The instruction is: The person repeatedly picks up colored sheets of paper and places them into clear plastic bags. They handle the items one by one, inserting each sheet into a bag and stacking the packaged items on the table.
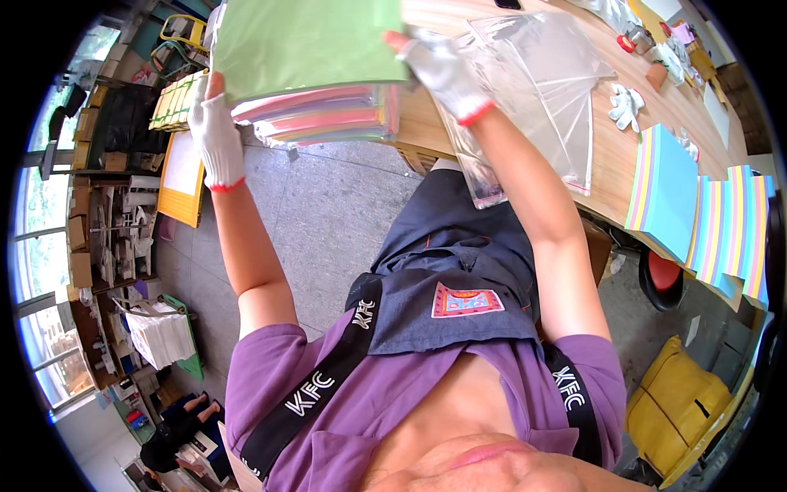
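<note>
Grip: two-handed, at opposite side edges of a green pack (307, 41)

Right hand (447, 74), in a white fingertip-less glove: partly closed, thumb over the pack's edge, fingers blurred or hidden. Left hand (216, 135), glove matching: thumb upright at the other edge; how firmly it closes cannot be told. Pack's position: above the coloured packs; resting on them or held just clear, uncertain.

Listed by size as seen:

1. Wooden table (613, 168). Work surface, light grain.
2. Clear plastic bags (537, 98). Fanned flat, overhanging the near table edge; contents, none apparent. Judged unused so far.
3. Paper stacks (672, 176). Blue, yellow and pink bands, at the table's right side; seen outside any bag. Judged the portion left.
4. Coloured packs (320, 119). Layered pink, yellow and lilac, below the green pack; glossy edges suggest plastic sleeves with sheets inside. Judged the portion done; count not legible.
5. Green cart (190, 361). On the floor, left; contents, a pile of white sheets.
6. Orange tray (180, 215). Left of the coloured packs, well apart from the cart; contents, one pale board.
7. Spare glove (625, 108). White, just beside the bags.
</note>
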Action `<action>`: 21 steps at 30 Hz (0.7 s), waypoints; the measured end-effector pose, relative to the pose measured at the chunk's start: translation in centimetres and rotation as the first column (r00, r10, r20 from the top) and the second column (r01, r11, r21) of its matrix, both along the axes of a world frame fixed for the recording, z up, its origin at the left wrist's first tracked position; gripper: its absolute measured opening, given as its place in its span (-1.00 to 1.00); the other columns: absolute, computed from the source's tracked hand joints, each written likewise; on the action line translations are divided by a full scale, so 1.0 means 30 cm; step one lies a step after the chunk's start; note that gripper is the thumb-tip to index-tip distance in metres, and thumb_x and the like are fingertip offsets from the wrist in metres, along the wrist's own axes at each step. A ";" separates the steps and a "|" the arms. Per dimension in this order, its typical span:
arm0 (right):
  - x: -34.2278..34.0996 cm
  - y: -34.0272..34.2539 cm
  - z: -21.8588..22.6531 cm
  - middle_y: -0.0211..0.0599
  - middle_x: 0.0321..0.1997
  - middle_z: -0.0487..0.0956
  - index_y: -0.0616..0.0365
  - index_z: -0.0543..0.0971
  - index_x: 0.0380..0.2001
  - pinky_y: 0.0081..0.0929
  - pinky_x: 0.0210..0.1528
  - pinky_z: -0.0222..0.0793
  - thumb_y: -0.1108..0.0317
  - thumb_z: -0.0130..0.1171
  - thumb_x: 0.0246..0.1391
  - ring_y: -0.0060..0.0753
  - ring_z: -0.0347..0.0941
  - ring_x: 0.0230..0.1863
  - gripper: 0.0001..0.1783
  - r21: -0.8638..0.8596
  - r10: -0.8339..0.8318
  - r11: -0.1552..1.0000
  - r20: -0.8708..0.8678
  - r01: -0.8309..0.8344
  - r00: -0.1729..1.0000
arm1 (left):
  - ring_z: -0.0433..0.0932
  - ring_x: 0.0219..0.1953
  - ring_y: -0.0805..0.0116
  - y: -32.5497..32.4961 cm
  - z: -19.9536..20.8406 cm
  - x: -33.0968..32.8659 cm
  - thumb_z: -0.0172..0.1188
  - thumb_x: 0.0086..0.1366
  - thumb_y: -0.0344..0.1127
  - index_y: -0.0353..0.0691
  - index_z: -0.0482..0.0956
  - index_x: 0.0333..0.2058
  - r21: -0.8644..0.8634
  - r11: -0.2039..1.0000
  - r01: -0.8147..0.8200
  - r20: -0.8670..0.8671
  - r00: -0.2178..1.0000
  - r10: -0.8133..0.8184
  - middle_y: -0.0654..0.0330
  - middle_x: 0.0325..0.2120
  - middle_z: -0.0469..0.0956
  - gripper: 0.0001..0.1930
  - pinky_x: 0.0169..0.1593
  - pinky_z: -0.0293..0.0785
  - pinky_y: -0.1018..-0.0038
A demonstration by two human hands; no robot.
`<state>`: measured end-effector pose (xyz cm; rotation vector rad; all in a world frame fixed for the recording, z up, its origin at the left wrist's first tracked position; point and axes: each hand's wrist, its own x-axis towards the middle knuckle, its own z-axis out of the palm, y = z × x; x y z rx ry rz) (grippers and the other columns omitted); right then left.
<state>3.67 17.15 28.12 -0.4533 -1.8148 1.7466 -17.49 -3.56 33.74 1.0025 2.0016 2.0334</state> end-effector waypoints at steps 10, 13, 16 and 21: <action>0.074 0.047 -0.171 -0.32 -0.29 0.57 0.18 0.50 -0.03 -0.46 -0.12 0.42 -0.20 -0.05 0.23 -0.50 0.50 -0.29 -0.38 -0.122 0.033 0.992 0.084 -0.022 0.996 | 0.37 0.12 0.16 -0.046 -0.432 -0.198 -0.13 0.40 -0.16 -0.24 0.30 0.15 0.128 0.915 -0.382 0.058 0.924 0.378 0.00 0.04 0.41 -0.57 0.21 0.24 0.30; 0.417 0.065 -0.352 -0.33 -0.16 0.56 0.15 0.54 -0.01 -0.51 -0.08 0.39 -0.03 0.04 0.27 -0.55 0.45 -0.13 -0.52 0.210 -0.205 0.965 0.222 0.158 0.953 | 0.26 0.24 0.10 -0.105 -0.700 -0.108 -0.14 0.39 -0.14 -0.20 0.24 0.18 0.120 0.907 -0.405 0.368 0.866 0.338 0.00 0.17 0.30 -0.55 0.27 0.18 0.23; 0.805 0.065 -0.438 -0.34 -0.18 0.63 0.07 0.56 -0.04 -0.51 -0.14 0.40 0.14 0.15 0.20 -0.54 0.50 -0.20 -0.66 0.182 -0.449 0.891 0.483 0.415 0.752 | 0.35 0.12 0.25 -0.123 -0.935 0.107 -0.13 0.34 -0.27 -0.20 0.31 0.19 -0.131 0.955 -0.265 0.460 0.837 0.295 0.10 0.11 0.38 -0.54 0.20 0.21 0.27; 1.434 0.150 -0.408 -0.13 -0.17 0.58 0.01 0.53 -0.06 -0.27 -0.08 0.40 -0.01 0.17 0.07 -0.19 0.52 -0.10 -0.55 0.882 -0.927 0.318 0.366 0.347 -0.083 | 0.35 0.13 0.30 -0.055 -1.077 0.466 -0.07 0.24 -0.49 -0.32 0.47 0.06 -0.256 0.966 0.038 0.279 0.960 0.037 0.08 0.05 0.47 -0.60 0.22 0.18 0.39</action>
